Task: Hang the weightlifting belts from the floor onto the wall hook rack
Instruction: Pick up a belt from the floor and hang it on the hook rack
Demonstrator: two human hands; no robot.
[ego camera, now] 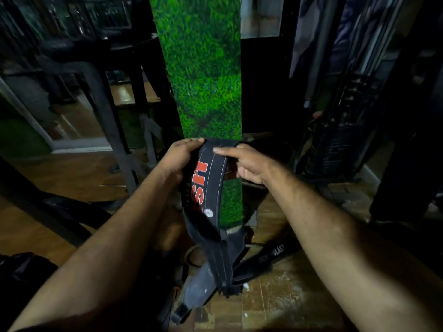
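Observation:
A black weightlifting belt (pixel 211 188) with red letters and white stitching hangs in front of me, its lower end drooping toward the floor. My left hand (pixel 179 156) grips its upper left edge. My right hand (pixel 247 164) holds the upper right side, index finger laid across the top. More black belts (pixel 271 257) lie tangled on the wooden floor below, one with white lettering. No hook rack is visible; the room is dark.
A pillar covered in green artificial grass (pixel 206 80) stands right behind the belt. A dark metal gym machine frame (pixel 107 116) rises at the left, and a weight stack machine (pixel 340 144) at the right. A dark bag (pixel 21 269) sits at lower left.

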